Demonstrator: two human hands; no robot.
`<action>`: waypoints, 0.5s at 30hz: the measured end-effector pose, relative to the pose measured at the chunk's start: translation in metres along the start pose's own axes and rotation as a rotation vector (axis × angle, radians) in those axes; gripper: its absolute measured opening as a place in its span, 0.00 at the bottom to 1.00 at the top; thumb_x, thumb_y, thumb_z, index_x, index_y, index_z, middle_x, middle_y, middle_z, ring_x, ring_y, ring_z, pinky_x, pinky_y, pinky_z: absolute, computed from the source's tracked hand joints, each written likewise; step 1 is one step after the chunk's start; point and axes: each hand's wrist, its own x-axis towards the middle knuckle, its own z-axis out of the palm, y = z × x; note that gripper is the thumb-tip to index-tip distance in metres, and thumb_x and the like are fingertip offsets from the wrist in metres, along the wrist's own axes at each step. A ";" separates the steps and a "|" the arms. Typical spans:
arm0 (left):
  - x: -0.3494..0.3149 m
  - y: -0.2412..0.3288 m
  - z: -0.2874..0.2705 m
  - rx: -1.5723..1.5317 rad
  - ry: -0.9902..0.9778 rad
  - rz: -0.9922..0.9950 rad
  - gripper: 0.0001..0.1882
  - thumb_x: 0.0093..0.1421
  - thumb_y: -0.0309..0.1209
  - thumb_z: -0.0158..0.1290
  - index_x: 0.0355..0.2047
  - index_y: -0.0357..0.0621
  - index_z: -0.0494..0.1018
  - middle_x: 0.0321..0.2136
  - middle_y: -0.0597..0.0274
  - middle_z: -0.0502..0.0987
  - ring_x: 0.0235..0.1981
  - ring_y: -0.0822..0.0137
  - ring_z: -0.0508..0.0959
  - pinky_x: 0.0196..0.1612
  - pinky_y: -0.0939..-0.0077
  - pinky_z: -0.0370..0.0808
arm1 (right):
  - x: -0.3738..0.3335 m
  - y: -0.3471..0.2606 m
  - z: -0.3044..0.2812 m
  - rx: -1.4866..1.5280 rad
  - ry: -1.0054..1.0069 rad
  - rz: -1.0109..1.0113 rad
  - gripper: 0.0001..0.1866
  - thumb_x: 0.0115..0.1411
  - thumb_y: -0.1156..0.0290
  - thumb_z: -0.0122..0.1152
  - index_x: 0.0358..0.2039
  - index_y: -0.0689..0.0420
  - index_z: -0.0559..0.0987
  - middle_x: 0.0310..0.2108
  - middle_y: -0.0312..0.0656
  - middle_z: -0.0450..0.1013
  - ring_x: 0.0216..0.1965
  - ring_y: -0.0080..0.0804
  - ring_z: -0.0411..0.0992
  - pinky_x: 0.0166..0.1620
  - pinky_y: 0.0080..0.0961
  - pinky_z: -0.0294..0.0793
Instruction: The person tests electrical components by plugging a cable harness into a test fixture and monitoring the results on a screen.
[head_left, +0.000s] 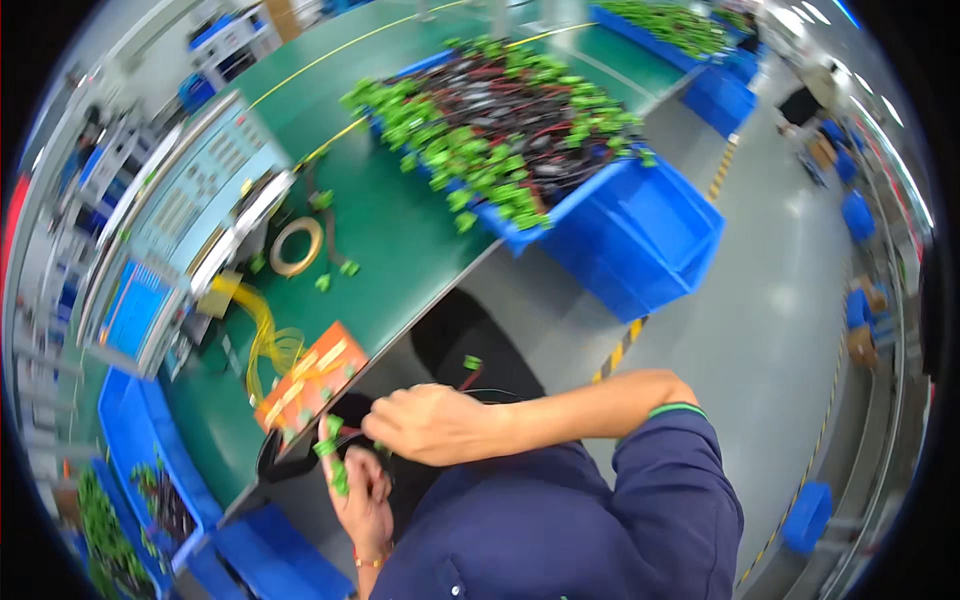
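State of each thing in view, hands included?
Left hand: index finger extended, grip unclear
Right hand: fingers curled, grip unclear
Green connectors: at left hand's fingers
Instrument screen: lit blue
Tape roll: lying flat
Yellow cables: loosely looped
Large blue bin: heaped full

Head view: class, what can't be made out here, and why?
All in the head view:
What the right hand grips, if anything: hidden behind the hand itself.
Green pieces at the left hand: blurred; held or stuck on?
Blue bin's floor: hidden beneath cables.
Screen details: too small.

Tape roll (287,270) on green tabletop (405,245), striped floor tape (722,168), distant person (808,97), blue bin (807,517)
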 end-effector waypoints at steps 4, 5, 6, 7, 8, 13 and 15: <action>0.014 -0.003 -0.006 -0.020 0.030 -0.036 0.29 0.70 0.31 0.46 0.68 0.40 0.51 0.24 0.72 0.65 0.18 0.84 0.55 0.20 0.89 0.52 | -0.022 -0.016 0.037 0.099 -0.161 0.187 0.06 0.56 0.70 0.52 0.31 0.58 0.70 0.25 0.42 0.67 0.28 0.37 0.71 0.33 0.32 0.72; 0.016 -0.007 -0.011 -0.026 0.024 -0.082 0.26 0.70 0.32 0.46 0.65 0.38 0.57 0.24 0.72 0.66 0.18 0.85 0.56 0.20 0.89 0.52 | -0.030 -0.016 0.048 0.209 -0.169 0.250 0.06 0.58 0.70 0.52 0.33 0.59 0.70 0.25 0.43 0.68 0.28 0.40 0.72 0.34 0.34 0.72; 0.017 -0.007 -0.013 -0.016 0.026 -0.131 0.24 0.70 0.32 0.46 0.63 0.38 0.60 0.25 0.71 0.67 0.19 0.85 0.57 0.21 0.90 0.53 | -0.036 -0.017 0.059 0.316 -0.184 0.318 0.07 0.59 0.71 0.52 0.35 0.60 0.70 0.25 0.45 0.69 0.28 0.42 0.72 0.34 0.37 0.72; 0.016 -0.011 -0.017 -0.041 0.012 -0.146 0.23 0.70 0.32 0.47 0.63 0.38 0.61 0.25 0.71 0.67 0.19 0.85 0.57 0.21 0.90 0.53 | -0.035 -0.019 0.059 0.526 -0.221 0.428 0.08 0.61 0.71 0.52 0.38 0.60 0.71 0.27 0.46 0.71 0.28 0.40 0.73 0.34 0.37 0.73; 0.015 -0.013 -0.019 -0.070 -0.009 -0.158 0.23 0.70 0.33 0.47 0.62 0.38 0.62 0.26 0.71 0.68 0.19 0.86 0.57 0.21 0.90 0.54 | -0.034 -0.019 0.058 0.724 -0.265 0.542 0.09 0.63 0.71 0.52 0.41 0.60 0.72 0.28 0.47 0.72 0.28 0.38 0.73 0.35 0.37 0.73; 0.006 -0.008 -0.027 -0.198 -0.003 -0.126 0.22 0.71 0.32 0.45 0.62 0.39 0.61 0.29 0.68 0.69 0.19 0.85 0.58 0.21 0.90 0.54 | -0.020 -0.004 0.058 2.011 -0.174 1.034 0.13 0.65 0.69 0.52 0.45 0.63 0.75 0.34 0.36 0.72 0.35 0.22 0.70 0.44 0.21 0.69; 0.004 -0.015 -0.037 -0.165 -0.017 -0.063 0.20 0.71 0.32 0.43 0.62 0.40 0.62 0.34 0.65 0.72 0.20 0.84 0.61 0.21 0.90 0.55 | -0.017 -0.005 0.058 1.890 -0.036 1.048 0.12 0.68 0.68 0.49 0.44 0.63 0.76 0.36 0.37 0.71 0.37 0.26 0.70 0.47 0.24 0.69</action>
